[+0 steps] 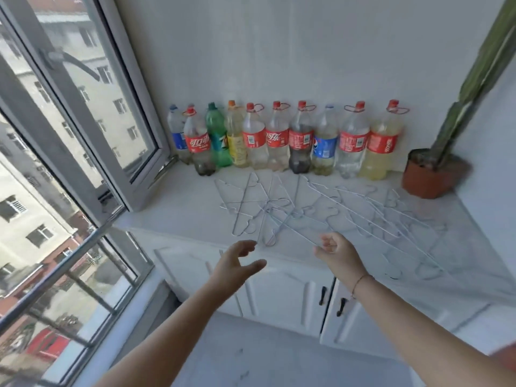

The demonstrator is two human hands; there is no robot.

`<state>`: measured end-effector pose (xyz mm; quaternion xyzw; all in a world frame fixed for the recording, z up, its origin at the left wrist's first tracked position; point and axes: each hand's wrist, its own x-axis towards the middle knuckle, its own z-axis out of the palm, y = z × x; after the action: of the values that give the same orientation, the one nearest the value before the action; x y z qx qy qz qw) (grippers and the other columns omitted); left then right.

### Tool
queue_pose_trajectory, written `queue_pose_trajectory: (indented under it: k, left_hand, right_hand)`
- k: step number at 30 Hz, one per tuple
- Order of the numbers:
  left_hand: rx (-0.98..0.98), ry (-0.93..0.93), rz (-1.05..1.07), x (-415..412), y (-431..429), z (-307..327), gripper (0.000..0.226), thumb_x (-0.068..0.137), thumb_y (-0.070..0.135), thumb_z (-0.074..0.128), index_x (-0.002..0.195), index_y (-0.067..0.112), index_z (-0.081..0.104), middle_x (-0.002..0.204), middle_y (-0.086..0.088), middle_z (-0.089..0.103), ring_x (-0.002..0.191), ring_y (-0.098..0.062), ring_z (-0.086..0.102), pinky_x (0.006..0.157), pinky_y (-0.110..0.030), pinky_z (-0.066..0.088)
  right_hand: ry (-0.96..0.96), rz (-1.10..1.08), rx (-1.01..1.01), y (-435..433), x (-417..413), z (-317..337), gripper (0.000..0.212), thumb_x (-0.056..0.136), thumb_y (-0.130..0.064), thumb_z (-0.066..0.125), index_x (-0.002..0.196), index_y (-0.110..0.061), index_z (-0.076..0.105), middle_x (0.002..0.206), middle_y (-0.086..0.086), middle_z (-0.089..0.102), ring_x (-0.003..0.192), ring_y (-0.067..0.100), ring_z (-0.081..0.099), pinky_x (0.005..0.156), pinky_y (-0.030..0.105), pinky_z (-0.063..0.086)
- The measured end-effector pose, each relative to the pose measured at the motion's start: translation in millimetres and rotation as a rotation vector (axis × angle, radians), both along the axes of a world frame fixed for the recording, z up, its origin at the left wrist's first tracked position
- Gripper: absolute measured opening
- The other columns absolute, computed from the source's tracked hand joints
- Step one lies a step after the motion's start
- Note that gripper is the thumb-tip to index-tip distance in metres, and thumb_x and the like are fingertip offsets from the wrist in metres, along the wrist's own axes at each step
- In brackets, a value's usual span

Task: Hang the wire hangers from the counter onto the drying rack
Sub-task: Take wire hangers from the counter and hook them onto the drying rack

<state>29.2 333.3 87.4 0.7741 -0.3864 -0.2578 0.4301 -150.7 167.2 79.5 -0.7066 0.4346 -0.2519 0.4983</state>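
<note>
Several thin silver wire hangers [312, 216] lie overlapping in a loose spread across the white counter [178, 202]. My left hand [237, 263] hovers just in front of the counter's front edge, fingers spread and relaxed, holding nothing. My right hand [336, 251] is at the front edge too, fingers loosely curled right by the nearest hanger wire; whether it grips the wire is unclear. No drying rack is in view.
A row of plastic drink bottles [279, 138] lines the back wall. A potted cactus [432, 174] stands at the right end of the counter. An open window [92, 113] and metal rail [55, 272] are on the left. White cabinet doors [282, 291] sit below.
</note>
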Motion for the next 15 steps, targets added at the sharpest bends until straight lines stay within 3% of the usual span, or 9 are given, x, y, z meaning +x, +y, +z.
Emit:
queue_pose_trajectory:
  k: [4,8,11,15]
  left_hand:
    - [0.018,0.038,0.006,13,-66,-17,0.044,0.079,0.029,0.073,0.119,0.021,0.058,0.115,0.007,0.061,0.110,-0.007,0.054,0.090,-0.020,0.037]
    - [0.045,0.063,0.056,26,-131,-36,0.042,0.080,0.026,0.072,0.118,0.017,0.058,0.113,0.003,0.062,0.108,-0.011,0.055,0.087,-0.020,0.036]
    - [0.094,0.059,0.121,36,-173,-50,0.039,0.080,0.021,0.072,0.116,0.012,0.059,0.109,-0.002,0.062,0.104,-0.015,0.056,0.086,-0.020,0.036]
    - [0.160,0.084,0.200,50,-218,-71,0.039,0.081,0.018,0.071,0.116,0.007,0.060,0.102,-0.004,0.061,0.097,-0.018,0.056,0.084,-0.020,0.037]
  right_hand:
    - [0.018,-0.040,0.029,-67,5,-19,0.029,0.080,-0.013,0.067,0.107,-0.009,0.060,0.099,0.004,0.060,0.095,0.018,0.058,0.087,0.031,0.045]
    - [0.023,-0.027,0.061,-136,18,-35,0.023,0.080,-0.013,0.067,0.101,-0.010,0.060,0.097,0.003,0.060,0.092,0.018,0.058,0.074,0.026,0.045]
    - [0.049,-0.025,0.065,-184,30,-43,0.022,0.079,-0.011,0.067,0.097,-0.016,0.057,0.096,0.004,0.060,0.093,0.020,0.059,0.088,0.034,0.046]
    - [0.089,0.008,0.096,-235,39,-57,0.024,0.078,-0.008,0.066,0.101,-0.011,0.060,0.097,0.005,0.060,0.089,0.018,0.057,0.084,0.028,0.044]
